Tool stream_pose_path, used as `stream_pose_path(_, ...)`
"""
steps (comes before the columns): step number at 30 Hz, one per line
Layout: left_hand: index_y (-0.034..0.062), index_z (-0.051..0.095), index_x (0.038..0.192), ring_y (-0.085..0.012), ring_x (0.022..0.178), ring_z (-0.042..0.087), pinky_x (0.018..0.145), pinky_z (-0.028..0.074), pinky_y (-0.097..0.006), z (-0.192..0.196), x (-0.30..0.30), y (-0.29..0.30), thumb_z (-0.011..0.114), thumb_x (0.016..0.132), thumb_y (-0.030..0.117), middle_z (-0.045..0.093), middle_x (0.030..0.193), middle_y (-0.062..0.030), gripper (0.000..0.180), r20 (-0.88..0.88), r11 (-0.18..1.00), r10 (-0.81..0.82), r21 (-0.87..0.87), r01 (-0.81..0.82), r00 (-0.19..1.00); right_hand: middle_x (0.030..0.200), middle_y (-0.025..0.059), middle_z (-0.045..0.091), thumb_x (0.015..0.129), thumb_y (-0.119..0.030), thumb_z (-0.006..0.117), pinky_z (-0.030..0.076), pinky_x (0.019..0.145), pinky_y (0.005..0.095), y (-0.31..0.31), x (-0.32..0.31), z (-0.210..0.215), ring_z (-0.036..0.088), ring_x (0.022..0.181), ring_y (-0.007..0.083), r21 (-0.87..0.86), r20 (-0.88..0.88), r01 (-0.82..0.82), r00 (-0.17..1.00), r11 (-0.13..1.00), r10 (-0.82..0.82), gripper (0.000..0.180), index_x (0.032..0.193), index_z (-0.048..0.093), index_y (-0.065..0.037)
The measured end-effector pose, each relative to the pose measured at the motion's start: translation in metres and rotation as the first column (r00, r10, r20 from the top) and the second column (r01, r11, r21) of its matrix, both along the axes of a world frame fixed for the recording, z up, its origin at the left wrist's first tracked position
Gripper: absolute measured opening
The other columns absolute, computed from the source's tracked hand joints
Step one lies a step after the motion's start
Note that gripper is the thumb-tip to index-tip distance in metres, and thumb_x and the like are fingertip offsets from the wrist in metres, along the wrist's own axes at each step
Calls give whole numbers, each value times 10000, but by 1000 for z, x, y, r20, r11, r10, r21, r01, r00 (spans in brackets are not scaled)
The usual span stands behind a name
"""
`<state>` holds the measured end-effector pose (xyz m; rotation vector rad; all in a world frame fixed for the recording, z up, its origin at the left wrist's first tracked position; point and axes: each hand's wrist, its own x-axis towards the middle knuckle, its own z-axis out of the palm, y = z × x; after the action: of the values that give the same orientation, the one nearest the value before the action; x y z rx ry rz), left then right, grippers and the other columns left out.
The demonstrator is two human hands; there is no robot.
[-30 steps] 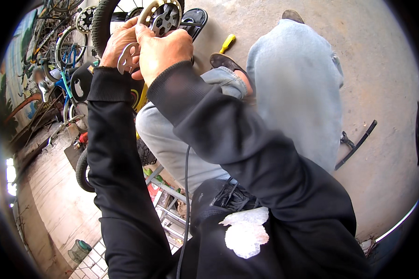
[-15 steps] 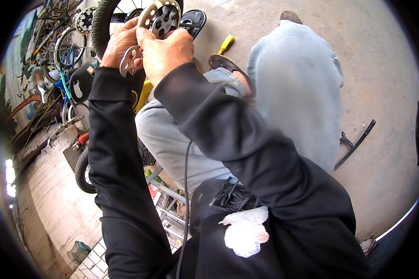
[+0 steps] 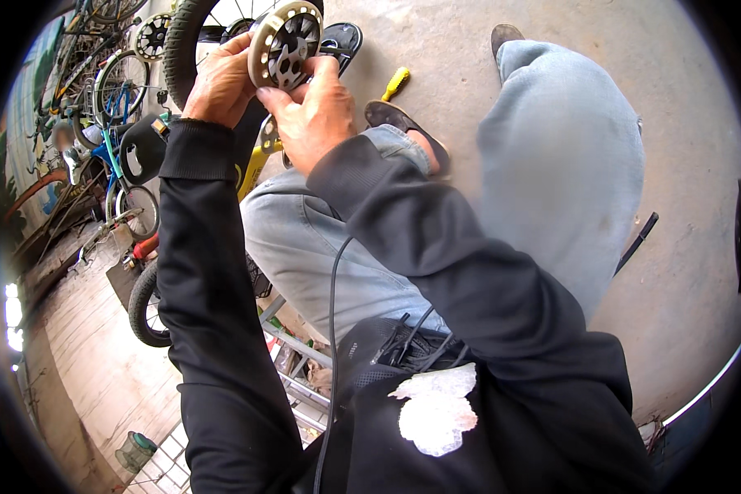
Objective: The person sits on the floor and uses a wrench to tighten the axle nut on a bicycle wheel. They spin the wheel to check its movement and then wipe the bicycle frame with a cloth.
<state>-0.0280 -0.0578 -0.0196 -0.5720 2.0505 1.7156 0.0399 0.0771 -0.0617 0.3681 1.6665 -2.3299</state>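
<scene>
A small cream-rimmed wheel (image 3: 262, 56) with black spokes is beside the larger black bicycle tyre (image 3: 175, 62). My left hand (image 3: 220, 86) closes on its left edge, with some fingers hidden behind it. My right hand (image 3: 317, 115) is closed around the middle of a flat, silver multi-hole spanner (image 3: 290, 67). One round end of the spanner lies against the wheel's hub. Its other end shows below my right hand, partly hidden by it. Just below is part of a yellow frame (image 3: 253, 170).
A yellow-handled tool (image 3: 398, 81) lies on the concrete floor near my shoe (image 3: 403, 123). Several bicycles (image 3: 119, 99) crowd the left side. A black rod (image 3: 636, 244) is on the floor at the right. A cable (image 3: 333, 329) hangs by my lap.
My right hand has shifted slightly right and down, and the spanner has swung with it. The small wheel's face shows more fully. My right knee has moved to the right.
</scene>
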Motion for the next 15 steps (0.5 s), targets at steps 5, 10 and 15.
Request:
stream_pose_path(5, -15, 550, 1166, -164, 869, 651, 736, 552, -274, 3, 0, -3, 536, 915, 95, 644, 1027, -107, 274, 27, 999, -36, 28, 35, 999, 883, 149, 682, 780, -200, 720, 505, 747, 323, -2, 8, -14, 667, 812, 232, -2, -33, -21, 999, 1000, 21, 452, 1106, 487, 10)
stream_pose_path(10, 18, 586, 1053, -111, 752, 641, 656, 547, -238, -3, 2, -3, 566, 902, 124, 642, 911, -51, 185, -5, 1000, -24, -16, 24, 1000, 851, 108, 671, 774, -290, 718, 496, 739, 286, -4, 7, -36, 637, 776, 171, 19, -47, -230, 972, 973, 231, 389, 960, 599, 31)
stream_pose_path(15, 14, 593, 1018, -101, 705, 636, 650, 550, -245, 3, 1, 3, 552, 892, 117, 638, 853, -43, 168, 11, 995, -41, -91, 42, 999, 824, 138, 671, 794, -315, 665, 511, 687, 316, 8, 3, -35, 662, 727, 195, -231, 42, -406, 904, 884, 425, 378, 962, 634, 22)
